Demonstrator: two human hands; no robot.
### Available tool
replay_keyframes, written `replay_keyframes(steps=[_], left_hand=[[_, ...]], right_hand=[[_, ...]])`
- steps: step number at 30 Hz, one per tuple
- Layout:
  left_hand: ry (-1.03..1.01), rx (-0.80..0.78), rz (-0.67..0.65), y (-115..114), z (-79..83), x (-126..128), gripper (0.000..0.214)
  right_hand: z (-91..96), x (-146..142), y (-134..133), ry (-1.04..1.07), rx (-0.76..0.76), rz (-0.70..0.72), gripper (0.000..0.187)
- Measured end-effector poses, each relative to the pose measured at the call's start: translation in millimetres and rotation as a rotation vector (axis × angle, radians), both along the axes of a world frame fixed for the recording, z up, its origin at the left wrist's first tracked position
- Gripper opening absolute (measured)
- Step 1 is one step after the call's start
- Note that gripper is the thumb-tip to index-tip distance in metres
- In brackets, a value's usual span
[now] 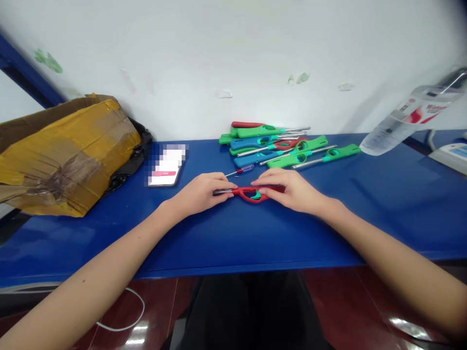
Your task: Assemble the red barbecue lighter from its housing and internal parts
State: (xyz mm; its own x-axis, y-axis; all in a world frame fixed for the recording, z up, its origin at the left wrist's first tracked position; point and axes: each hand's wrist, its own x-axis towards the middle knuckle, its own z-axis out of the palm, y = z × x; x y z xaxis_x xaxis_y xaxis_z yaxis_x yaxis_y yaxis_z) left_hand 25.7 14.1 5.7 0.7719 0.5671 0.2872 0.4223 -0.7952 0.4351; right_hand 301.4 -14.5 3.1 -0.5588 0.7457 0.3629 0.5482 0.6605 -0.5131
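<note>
A red long-necked lighter [251, 193] with a green trigger lies level over the blue table, its metal neck pointing left. My left hand [208, 192] is closed around that neck, fingertips near where it meets the red body. At the other end, my right hand [288, 189] grips the handle, thumb and fingers on either side and covering much of it. Just behind the lighter lies a small screwdriver [245, 169] with a purple and red handle. Farther back, several green, blue and red lighters [255, 142] are heaped against the wall.
A taped cardboard box [69, 155] with black plastic beside it stands at the left. Near it lies a phone [166, 167], its screen blurred out. On the right are a clear plastic bottle [404, 119] and a white device [454, 156]. The table's front edge [233, 270] runs close to me.
</note>
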Motion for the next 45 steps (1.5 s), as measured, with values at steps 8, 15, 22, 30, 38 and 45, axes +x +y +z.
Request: replay_keyframes(steps=[8,15,22,30,38,45], left_hand=[[0.0,0.091,-0.008,0,-4.5,2,0.023],[-0.007,0.091,-0.011,-1,-7.9,8,0.024],[-0.005,0.1,0.028,0,-10.0,11,0.022],[0.034,0.162,0.054,0,-12.7,11,0.025],[0.048,0.097,0.05,1,-8.3,10,0.027],[0.089,0.172,0.08,-6,-6.9,15,0.029]], right_hand=[[-2.4,-2,-5,-0.081,0.086,0.082,0.041],[-3.2,-5,-4,-0.218,0.183,0.094,0.034],[-4.7,-6,-8,-0.279,0.302,0.101,0.034],[-6.1,-5,-11,-0.353,0.32,0.077,0.042],[4.0,14,-2,-0.31,0.185,0.065,0.036],[2.5,8,-4,-0.367,0.335,-0.011,0.03]])
